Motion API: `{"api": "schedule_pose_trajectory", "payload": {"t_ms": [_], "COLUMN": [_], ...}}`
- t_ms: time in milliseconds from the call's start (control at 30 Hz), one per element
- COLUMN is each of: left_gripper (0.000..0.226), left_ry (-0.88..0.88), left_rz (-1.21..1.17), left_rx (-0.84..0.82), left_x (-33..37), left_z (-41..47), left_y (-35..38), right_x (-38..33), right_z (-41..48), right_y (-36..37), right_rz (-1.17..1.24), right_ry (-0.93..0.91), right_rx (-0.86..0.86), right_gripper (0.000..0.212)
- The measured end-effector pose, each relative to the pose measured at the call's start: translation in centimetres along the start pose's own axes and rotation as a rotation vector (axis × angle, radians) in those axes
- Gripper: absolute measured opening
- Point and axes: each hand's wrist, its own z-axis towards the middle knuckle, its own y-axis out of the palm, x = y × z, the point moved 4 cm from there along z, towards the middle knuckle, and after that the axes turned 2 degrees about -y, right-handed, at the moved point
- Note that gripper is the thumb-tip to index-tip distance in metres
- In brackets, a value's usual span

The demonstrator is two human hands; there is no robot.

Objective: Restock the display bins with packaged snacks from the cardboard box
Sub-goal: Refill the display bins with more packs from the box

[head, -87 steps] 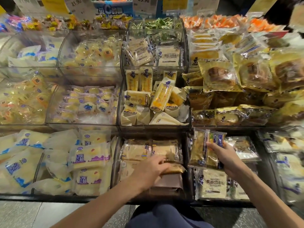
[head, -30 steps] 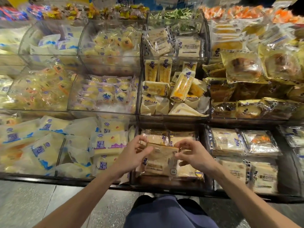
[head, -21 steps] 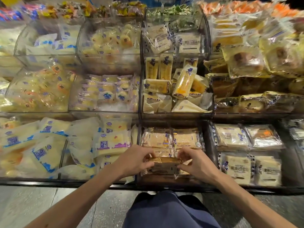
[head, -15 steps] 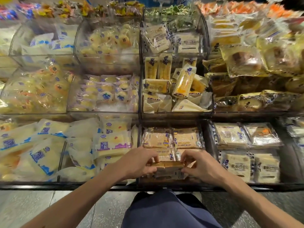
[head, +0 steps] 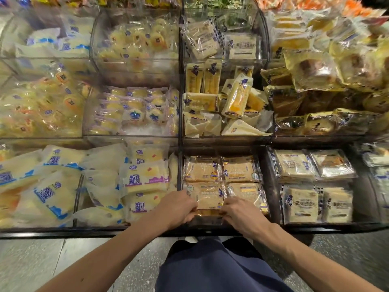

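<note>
Below, left grip [head: 176, 208] and right grip [head: 242, 213] curled on one snack pack [head: 209, 204], fingertips hidden

"乳酸" on purple-banded pack [head: 145, 178]; other pack print too blurred.

A grey speckled floor [head: 37, 262] runs along the bottom below a black ledge [head: 63, 233], and a navy garment [head: 210, 270] fills the lower middle. At the left lie soft white packets with blue print [head: 48, 192] and, beside them, white packets with a purple band [head: 145, 178]; above these sit small round yellow cakes [head: 134, 114] in clear wrap. Triangular white packs [head: 237, 128] lie in the middle row, dark buns in gold-and-black wrappers [head: 315, 125] just to their right, and blurred orange packets [head: 353, 5] at the top right.
</note>
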Motion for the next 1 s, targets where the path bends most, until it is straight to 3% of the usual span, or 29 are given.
{"api": "schedule_pose_trajectory", "payload": {"t_ms": [167,433,600,800,900,1000], "left_gripper": [0.027,0.022,0.021,0.021,0.025,0.02], "left_ry": [0.077,0.157,-0.046,-0.075,0.03,0.294], "left_rz": [0.299,0.447,-0.122,-0.352,-0.293,-0.211], "left_rx": [-0.034,-0.072,-0.041,0.142,0.249,0.344], "left_x": [0.9,1.2,0.5,5.4,13.6,26.5], "left_z": [1.4,1.4,1.1,1.0,2.0,2.9], "left_y": [1.9,3.5,0.5,-8.9,-14.3,-17.5], "right_x": [-0.8,-0.7,-0.2,4.3,7.9,10.4], "right_z": [1.2,1.1,-1.7,-12.7,-22.5,-32.9], "right_y": [2.1,2.8,-1.4,-7.2,-8.1,-6.5], "right_rz": [-0.16,-0.118,0.059,0.106,0.144,0.165], "right_ry": [-0.043,-0.074,0.007,0.184,0.362,0.556], "right_rx": [-0.126,-0.15,0.033,0.356,0.512,0.643], "right_gripper": [0.023,0.026,0.026,0.021,0.028,0.049]}}
